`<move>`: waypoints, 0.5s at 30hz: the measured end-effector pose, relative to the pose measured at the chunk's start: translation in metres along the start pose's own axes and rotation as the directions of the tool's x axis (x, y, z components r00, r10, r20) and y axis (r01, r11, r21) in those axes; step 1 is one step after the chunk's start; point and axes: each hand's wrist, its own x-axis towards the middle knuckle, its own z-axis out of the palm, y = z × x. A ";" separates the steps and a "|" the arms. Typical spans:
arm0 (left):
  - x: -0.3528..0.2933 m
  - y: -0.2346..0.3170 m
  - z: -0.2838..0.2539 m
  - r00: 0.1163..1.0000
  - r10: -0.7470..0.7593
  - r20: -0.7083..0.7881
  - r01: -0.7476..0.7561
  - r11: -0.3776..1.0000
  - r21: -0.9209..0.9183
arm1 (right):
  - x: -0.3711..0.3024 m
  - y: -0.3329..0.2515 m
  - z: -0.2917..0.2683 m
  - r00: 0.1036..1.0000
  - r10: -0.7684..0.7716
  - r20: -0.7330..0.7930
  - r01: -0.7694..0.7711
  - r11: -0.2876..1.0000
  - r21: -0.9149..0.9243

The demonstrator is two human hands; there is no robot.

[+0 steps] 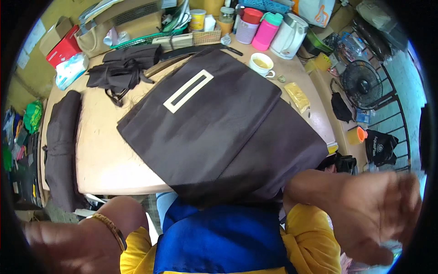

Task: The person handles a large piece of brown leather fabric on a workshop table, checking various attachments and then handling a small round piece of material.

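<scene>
A large dark brown cloth (200,123) lies folded on the table, its near corner hanging over the front edge towards my lap. On it rests a pale, flat rectangular frame (188,91) with a long narrow slot. My left hand (59,246) is raised at the lower left, away from the cloth, and its fingers run into the dark rim of the picture. Raised at the lower right, my right hand (374,212) shows its palm, thumb apart and fingers loosely bent and a little blurred. Nothing shows in it.
A rolled dark cloth (64,146) lies along the left of the table (105,169). Behind are a bundle of dark straps and fabric (121,73), a long dark blade-like tool (182,53), a cup of drink (261,64), a yellow packet (297,97) and a kettle (289,36).
</scene>
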 end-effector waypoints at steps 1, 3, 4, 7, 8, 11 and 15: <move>-0.007 -0.007 0.002 0.999 -0.053 -0.006 0.053 0.998 0.017 | -0.021 0.000 0.000 0.985 0.167 -0.032 -0.169 0.985 -0.045; -0.024 -0.019 0.008 0.976 -0.218 0.001 0.218 0.975 0.050 | -0.066 0.007 -0.001 0.866 0.501 -0.005 -0.498 0.861 -0.101; -0.035 -0.028 0.015 0.942 -0.333 0.038 0.331 0.942 0.054 | -0.087 0.012 -0.004 0.756 0.634 0.163 -0.617 0.774 -0.145; -0.087 -0.050 0.053 0.684 -0.709 0.171 0.710 0.701 0.069 | -0.132 0.016 -0.003 0.252 0.730 0.636 -0.768 0.551 -0.327; -0.102 -0.052 0.062 0.549 -0.812 0.198 0.816 0.572 0.085 | -0.145 0.008 0.004 0.173 0.736 0.655 -0.765 0.519 -0.381; -0.150 -0.050 0.060 0.314 -0.911 0.265 0.930 0.241 -0.276 | -0.185 -0.009 0.009 0.132 0.628 0.767 -0.658 0.634 -0.406; -0.168 -0.055 0.049 0.125 -0.967 0.221 0.912 0.024 -0.409 | -0.211 -0.014 0.008 0.017 0.628 0.778 -0.645 0.601 -0.471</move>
